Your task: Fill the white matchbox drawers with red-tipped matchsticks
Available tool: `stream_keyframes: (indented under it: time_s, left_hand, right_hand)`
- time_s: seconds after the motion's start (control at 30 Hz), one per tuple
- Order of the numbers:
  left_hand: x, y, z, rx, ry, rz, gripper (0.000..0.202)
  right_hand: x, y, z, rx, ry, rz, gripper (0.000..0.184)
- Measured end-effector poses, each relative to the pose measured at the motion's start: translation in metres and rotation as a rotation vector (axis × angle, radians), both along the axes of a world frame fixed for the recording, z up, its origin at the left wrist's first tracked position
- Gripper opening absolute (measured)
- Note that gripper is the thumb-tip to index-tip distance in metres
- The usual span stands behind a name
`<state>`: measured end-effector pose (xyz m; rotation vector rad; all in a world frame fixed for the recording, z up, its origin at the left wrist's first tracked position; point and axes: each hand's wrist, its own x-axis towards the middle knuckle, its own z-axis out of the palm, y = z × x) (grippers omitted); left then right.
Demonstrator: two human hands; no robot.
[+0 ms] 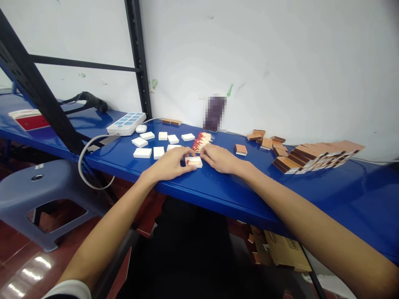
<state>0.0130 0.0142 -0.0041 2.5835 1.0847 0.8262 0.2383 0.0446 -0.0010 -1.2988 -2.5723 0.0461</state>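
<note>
In front of me on the blue table lies a small white matchbox tray (195, 165) with a few red-tipped matches in it. My left hand (172, 162) grips the tray from its left side, thumb at the near edge and fingers at the far edge. Close by on the right, my right hand (220, 158) has its fingers drawn together at the tray's right end; what they hold, if anything, is hidden. Just beyond both hands sits a heap of loose matches (201, 141) with red heads. Several white trays (158, 153) are spread to the left of my left hand.
Brown matchboxes are stacked (311, 155) at the right, with several loose ones (266, 143) beside them. A single matchbox (240, 149) lies nearer. At the left are a power strip (127, 123), a black shelf post (139, 58) and a grey stool (40, 187).
</note>
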Motion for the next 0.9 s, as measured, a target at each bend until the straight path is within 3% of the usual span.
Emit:
stream_keyframes:
  time_s: [0.37, 0.67, 0.9]
  left_hand:
    - [0.0, 0.0, 0.0, -0.003, -0.005, 0.024, 0.041]
    - [0.0, -0.003, 0.002, 0.01, 0.028, 0.032, 0.038]
    - [-0.001, -0.003, 0.001, 0.01, 0.032, 0.025, 0.038]
  right_hand:
    - [0.011, -0.004, 0.012, 0.012, 0.072, 0.055, 0.016]
    - [0.013, 0.0, 0.003, -0.029, 0.026, 0.104, 0.015]
    - [0.01, -0.01, 0.011, -0.102, -0.003, 0.091, 0.016]
